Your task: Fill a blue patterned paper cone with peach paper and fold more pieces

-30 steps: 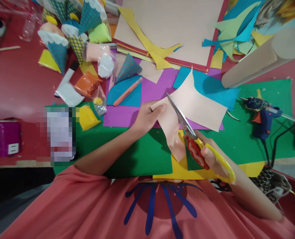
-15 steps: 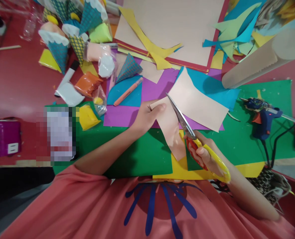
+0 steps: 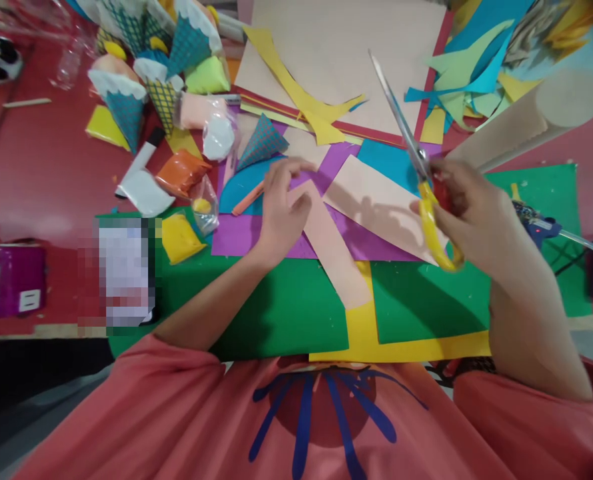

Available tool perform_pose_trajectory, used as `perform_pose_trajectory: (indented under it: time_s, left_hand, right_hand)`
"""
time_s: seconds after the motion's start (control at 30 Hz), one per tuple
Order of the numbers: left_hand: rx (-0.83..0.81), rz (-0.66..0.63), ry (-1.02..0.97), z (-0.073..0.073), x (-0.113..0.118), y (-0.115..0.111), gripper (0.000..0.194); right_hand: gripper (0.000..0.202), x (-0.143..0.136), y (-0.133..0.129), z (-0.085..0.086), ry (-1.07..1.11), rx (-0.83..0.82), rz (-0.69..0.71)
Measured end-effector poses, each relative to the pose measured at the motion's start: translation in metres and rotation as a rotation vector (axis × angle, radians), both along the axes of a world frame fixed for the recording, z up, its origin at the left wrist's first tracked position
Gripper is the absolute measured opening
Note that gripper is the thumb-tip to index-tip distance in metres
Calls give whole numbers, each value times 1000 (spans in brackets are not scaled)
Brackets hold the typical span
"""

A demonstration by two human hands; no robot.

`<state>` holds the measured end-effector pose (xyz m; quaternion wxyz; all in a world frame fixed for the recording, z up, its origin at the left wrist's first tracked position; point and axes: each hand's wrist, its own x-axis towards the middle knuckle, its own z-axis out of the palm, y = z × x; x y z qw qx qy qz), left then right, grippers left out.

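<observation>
My right hand (image 3: 476, 217) grips scissors (image 3: 429, 213) with yellow and red handles. Their metal blades are together and point up and away, above the sheets. My left hand (image 3: 284, 210) hovers at the upper end of a narrow peach paper strip (image 3: 334, 250), thumb and fingers apart. The strip lies slanting across purple and green sheets, its lower end on a yellow sheet (image 3: 361, 327). Beneath the scissors lies a larger peach piece (image 3: 371, 207), shaded by my right hand, partly over a blue sheet (image 3: 386, 160).
A checked blue cone (image 3: 261, 143) and an orange marker (image 3: 249, 199) lie left of centre. Finished-looking cones (image 3: 124, 107) and bagged clay (image 3: 181, 170) fill the upper left. At right are a paper roll (image 3: 516, 130) and a glue gun (image 3: 536, 227), partly hidden by my arm.
The scissors rose up and to the right, away from the paper, and their blades closed. My left hand let go of the peach strip, which now lies flat.
</observation>
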<state>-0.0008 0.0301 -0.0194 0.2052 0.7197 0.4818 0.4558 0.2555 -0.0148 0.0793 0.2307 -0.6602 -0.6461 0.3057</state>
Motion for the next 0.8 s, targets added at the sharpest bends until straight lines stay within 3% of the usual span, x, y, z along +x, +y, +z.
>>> perform_pose_trajectory:
  time_s: [0.03,0.1,0.2,0.3,0.37,0.6,0.7,0.8]
  left_hand:
    - [86,14,67,-1,-1,1,24]
    - [201,-57,174,-3,-1,0,23]
    - [194,-374,360,-1,4,-9,20]
    - [224,-650,628,3,9,-21,44]
    - [240,-731,719,5,10,-26,59]
    - [27,-747,713,8,-1,-17,82]
    - [-45,-695,689,8,-9,-7,92]
    - [-85,-588,684,7,-13,2,80]
  right_hand:
    - [49,-2,15,-1,-195,81,17]
    - [50,-9,45,-5,-374,132,19]
    - [48,-19,83,-15,-449,142,13]
    - [53,-26,113,-25,-465,137,21]
    - [54,-27,128,-31,-486,164,31]
    - [49,-28,152,-44,-511,148,18]
    - [45,-35,139,-38,-520,153,-23]
    - [36,-44,109,-32,-458,182,63]
